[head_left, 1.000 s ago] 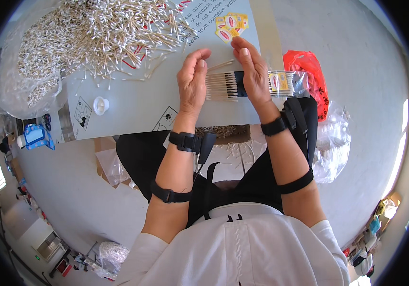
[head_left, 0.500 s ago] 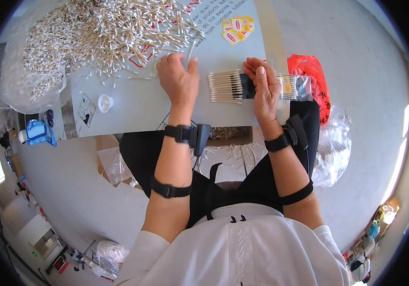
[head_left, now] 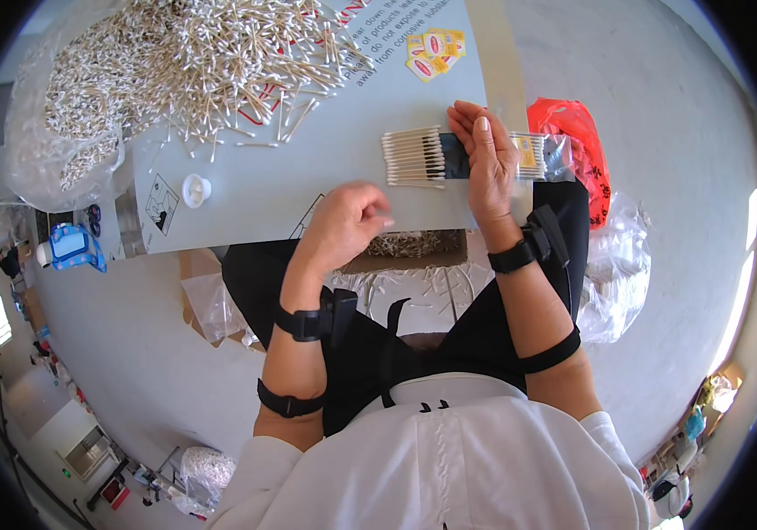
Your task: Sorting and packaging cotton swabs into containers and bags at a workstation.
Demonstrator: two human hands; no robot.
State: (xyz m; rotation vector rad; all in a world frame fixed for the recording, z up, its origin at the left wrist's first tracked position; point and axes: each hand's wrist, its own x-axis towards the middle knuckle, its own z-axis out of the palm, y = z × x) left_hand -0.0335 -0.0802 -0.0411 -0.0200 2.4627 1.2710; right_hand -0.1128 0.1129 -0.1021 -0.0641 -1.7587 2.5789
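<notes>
My left hand (head_left: 347, 223) is over the table's near edge, beside an open cardboard box of cotton swabs (head_left: 409, 244). Its fingers are loosely curled and slightly blurred, with a gap to the thumb; nothing shows in them. With fingers stretched out, my right hand (head_left: 489, 163) rests on its edge, palm turned left. Beside it, a neat row of cotton swabs (head_left: 414, 158) lies with its right ends on a dark strip (head_left: 454, 157). On its other side lies a clear packet of swabs (head_left: 541, 155) with a yellow label, partly hidden by the hand.
A big heap of loose swabs (head_left: 219, 62) spills from a clear plastic bag (head_left: 25, 150) at the far left. Yellow labels (head_left: 436, 53) lie at the back, and a small white cup (head_left: 195, 190) stands left. A red bag (head_left: 570, 132) hangs at the table's right edge.
My left hand has drawn back from near the heap to the table's near edge, over the box. My right hand has stayed almost in place.
</notes>
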